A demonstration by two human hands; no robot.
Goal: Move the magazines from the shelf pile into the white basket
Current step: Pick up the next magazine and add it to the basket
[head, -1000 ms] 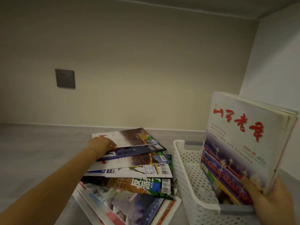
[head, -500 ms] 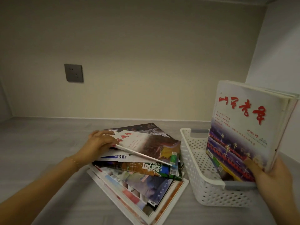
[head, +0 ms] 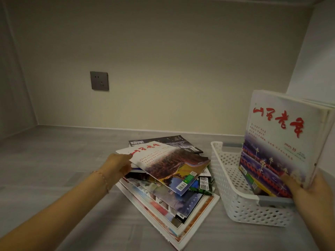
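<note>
On the grey shelf (head: 54, 160), the left hand (head: 117, 165) pinched the left edge of the top magazine (head: 168, 160), its near side tilted up off the fanned pile (head: 168, 205). Just right of the pile, the right hand (head: 311, 191) was clamped on a sheaf of magazines (head: 282, 142), upright in the white basket (head: 235, 201).

1. A plain cream back wall (head: 181, 69) closes the recess, evenly and dimly lit.
2. A dark grey wall socket (head: 99, 80) sits on it, left of centre.
3. A white side wall (head: 315, 57) stands at the right, a paler one at the left.
4. The shelf (head: 54, 160) has a grey wood-grain surface.
</note>
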